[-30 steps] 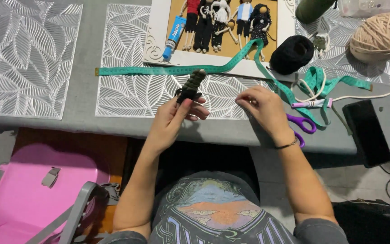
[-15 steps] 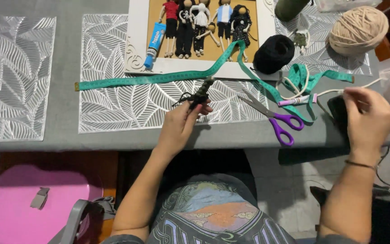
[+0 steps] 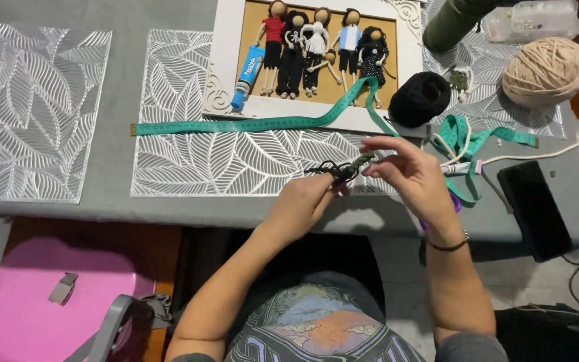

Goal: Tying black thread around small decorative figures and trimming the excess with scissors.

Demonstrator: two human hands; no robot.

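Observation:
My left hand [image 3: 301,206] pinches a small dark yarn figure [image 3: 343,171] with black strands, held just above the table's front edge. My right hand [image 3: 410,175] has its fingertips on the greenish end of the same figure. Behind them lies a green measuring tape [image 3: 263,125] stretched across a leaf-patterned placemat [image 3: 189,161]. A white frame [image 3: 226,74] holds several small yarn dolls [image 3: 316,47] and a blue glue tube [image 3: 246,77].
A black yarn ball [image 3: 419,99] and a beige yarn ball [image 3: 545,70] sit at the right. A black phone [image 3: 534,209] lies near the table's right edge, purple scissors partly under my right hand. A second placemat [image 3: 28,107] is at the left; a pink seat [image 3: 41,302] below.
My right hand came back from the phone at the right edge to the yarn figure, now covering the scissors. The left hand kept holding the figure.

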